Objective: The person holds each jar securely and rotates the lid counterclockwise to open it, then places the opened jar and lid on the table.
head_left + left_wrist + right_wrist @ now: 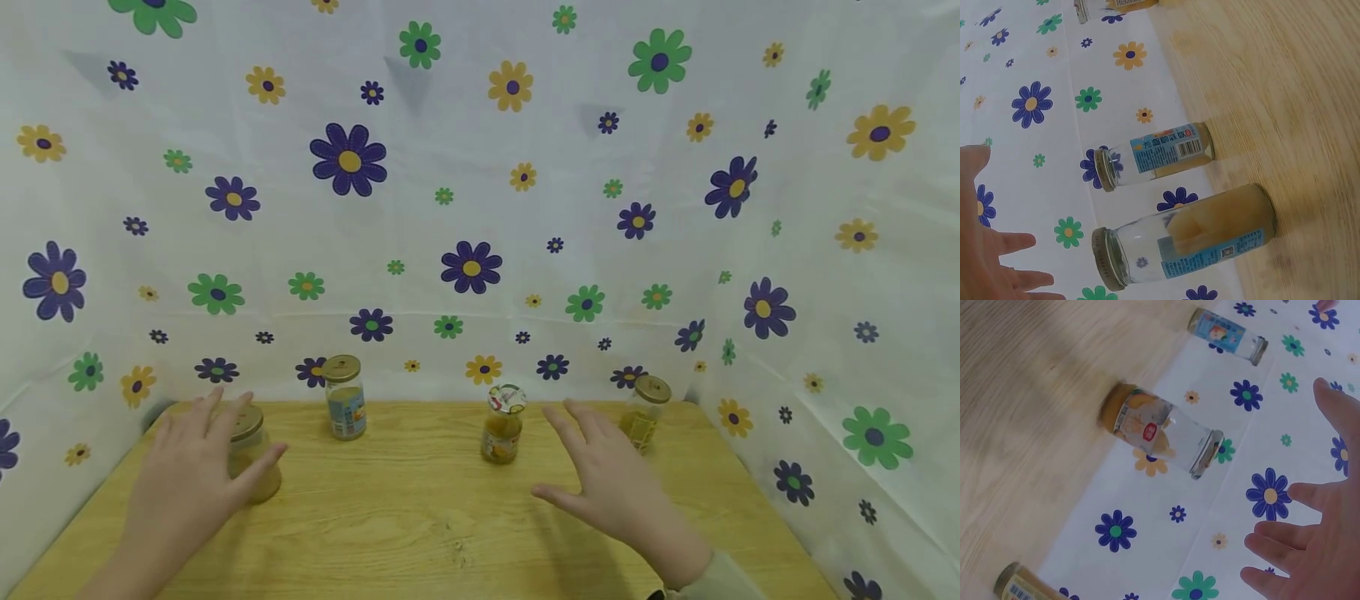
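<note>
My left hand (191, 467) is raised with spread fingers in front of a glass jar (262, 479) with a gold lid, hiding part of it in the head view. In the left wrist view that jar (1210, 234) stands apart from the fingers, with pale brown contents and a blue label. Behind it to the right is a blue-labelled jar (346, 408) with a gold lid. My right hand (611, 479), fingers also spread, hovers between a jar with a white patterned lid (502, 425) and a yellow-labelled jar (645, 412) with a gold lid. Neither hand holds anything.
The jars stand upright on a wooden table (405, 525). A white cloth with printed flowers (420, 208) hangs along the back and both sides of the table.
</note>
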The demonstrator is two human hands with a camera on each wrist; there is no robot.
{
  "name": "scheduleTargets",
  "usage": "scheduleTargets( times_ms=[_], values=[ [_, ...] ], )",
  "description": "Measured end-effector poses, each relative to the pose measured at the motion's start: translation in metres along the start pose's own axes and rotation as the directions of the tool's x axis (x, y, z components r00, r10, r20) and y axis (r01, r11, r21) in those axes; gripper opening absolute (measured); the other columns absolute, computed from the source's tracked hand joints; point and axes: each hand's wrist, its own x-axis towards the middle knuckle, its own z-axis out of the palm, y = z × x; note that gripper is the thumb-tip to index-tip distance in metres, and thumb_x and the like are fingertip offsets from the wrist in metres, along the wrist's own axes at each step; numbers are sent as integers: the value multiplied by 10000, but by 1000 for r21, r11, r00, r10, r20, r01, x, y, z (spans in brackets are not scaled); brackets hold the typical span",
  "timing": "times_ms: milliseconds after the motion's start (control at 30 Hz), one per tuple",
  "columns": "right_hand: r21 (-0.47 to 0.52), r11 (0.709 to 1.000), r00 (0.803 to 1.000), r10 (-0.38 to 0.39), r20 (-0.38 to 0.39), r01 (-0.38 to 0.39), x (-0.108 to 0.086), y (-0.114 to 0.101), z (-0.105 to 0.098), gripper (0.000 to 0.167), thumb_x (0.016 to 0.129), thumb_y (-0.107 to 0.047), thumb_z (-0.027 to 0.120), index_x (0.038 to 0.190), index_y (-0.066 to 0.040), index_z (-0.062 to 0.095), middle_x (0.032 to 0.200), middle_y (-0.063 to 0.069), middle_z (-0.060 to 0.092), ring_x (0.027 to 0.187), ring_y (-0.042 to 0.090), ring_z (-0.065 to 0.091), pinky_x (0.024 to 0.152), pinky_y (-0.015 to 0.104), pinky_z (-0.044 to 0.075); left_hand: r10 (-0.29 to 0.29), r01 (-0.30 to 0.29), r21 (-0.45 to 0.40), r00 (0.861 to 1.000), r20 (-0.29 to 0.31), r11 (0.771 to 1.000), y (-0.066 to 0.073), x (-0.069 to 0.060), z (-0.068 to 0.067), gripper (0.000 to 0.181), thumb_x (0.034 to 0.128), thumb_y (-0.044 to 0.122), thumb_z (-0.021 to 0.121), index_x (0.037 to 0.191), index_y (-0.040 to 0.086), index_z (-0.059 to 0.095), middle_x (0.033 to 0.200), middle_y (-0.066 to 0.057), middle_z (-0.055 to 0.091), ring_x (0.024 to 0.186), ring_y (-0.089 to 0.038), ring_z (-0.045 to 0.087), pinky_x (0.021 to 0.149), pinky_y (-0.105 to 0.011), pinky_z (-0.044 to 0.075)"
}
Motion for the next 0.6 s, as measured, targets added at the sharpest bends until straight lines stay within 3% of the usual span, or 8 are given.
scheduleTargets(
  times_ms=[367,600],
  values=[
    [32,999,999,-41,13,40,21,-26,1,975,919,-692,703,1668,-193,328,1639,213,443,1422,424,537,1165,598,476,-96,98,-73,995,32,992,-13,11,6,842,1023,575,624,1554,-49,428,1513,-412,462,1292,-651,449,1055,-776,368],
    [24,997,998,-69,0,69,31,-40,4,975,916,-718,686,1668,-209,330,1625,179,475,1433,388,542,1170,562,484,-149,155,-91,986,78,984,-20,12,12,921,1009,612,625,1560,-86,384,1498,-408,475,1303,-622,469,1031,-769,410]
  ],
)
